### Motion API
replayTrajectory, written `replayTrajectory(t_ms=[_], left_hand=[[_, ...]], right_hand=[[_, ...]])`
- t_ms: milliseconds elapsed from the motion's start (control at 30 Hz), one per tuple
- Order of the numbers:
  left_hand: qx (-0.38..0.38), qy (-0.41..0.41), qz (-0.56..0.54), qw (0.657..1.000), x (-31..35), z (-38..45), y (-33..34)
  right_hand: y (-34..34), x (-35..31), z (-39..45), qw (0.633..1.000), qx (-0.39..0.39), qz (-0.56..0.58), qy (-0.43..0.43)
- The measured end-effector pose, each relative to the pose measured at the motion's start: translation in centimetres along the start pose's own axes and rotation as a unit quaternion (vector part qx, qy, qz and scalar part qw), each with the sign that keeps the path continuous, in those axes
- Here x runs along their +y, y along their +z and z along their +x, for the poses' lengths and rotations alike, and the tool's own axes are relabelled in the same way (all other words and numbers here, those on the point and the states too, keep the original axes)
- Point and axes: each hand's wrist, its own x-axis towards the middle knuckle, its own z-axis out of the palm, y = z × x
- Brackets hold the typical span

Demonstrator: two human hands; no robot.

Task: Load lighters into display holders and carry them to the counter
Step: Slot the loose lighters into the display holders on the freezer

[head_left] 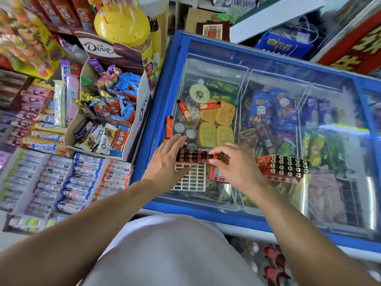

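Lighters [192, 156] in white holder [191, 178], right hand [233, 164] pinching one, left hand [167, 159] flat

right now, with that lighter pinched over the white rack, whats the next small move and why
Probably push the lighter down into the next free cell at the row's right end. The right hand pinches it there, the left hand rests flat on the loaded row, and the white grid holder has empty cells.

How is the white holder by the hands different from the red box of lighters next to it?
The white grid holder lies flat on the freezer lid, with one row of lighters and many empty slots. The red lighter box sits to its right, tilted, with every visible slot filled. The holder is bare white; the box is printed red. Both hold black-topped lighters.
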Motion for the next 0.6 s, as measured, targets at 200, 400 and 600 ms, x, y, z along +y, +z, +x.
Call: replayTrajectory(t_ms=[200,400,600], left_hand=[[-0.008,0.015,0.065,0.998,-1.5,-4.2,0.2],[-0.025,0.001,0.068,0.997,-1.8,-6.4,0.6],[-0.061,-0.007,0.089,0.994,-2.4,-7.0,0.8]], right_hand=[[2.4,0.4,0.3,0.988,0.078,-0.127,-0.039],[3.7,0.4,0.6,0.982,0.132,-0.127,-0.039],[4.7,0.8,0.6,0.980,0.151,-0.128,-0.036]])
